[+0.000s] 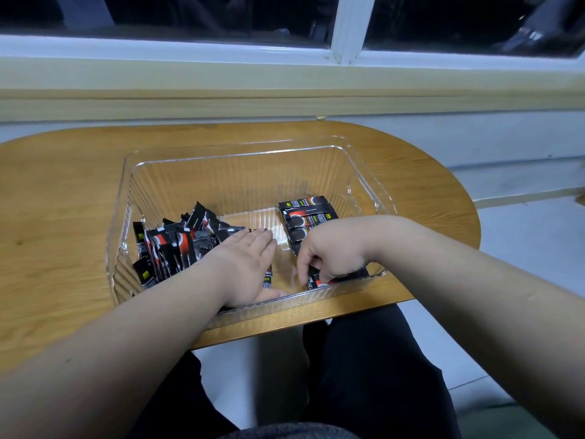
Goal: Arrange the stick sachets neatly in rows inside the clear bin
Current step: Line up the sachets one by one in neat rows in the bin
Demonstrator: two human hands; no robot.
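Nothing printed on the stick sachets (171,245) can be read from here. Those laid in a row (307,213) show a small yellow-green label patch and a red-and-white swirl on black, with lettering too fine to make out. White characters run along the loose sachet (268,280) near the front wall of the clear bin (221,160), but they blur into mere marks.
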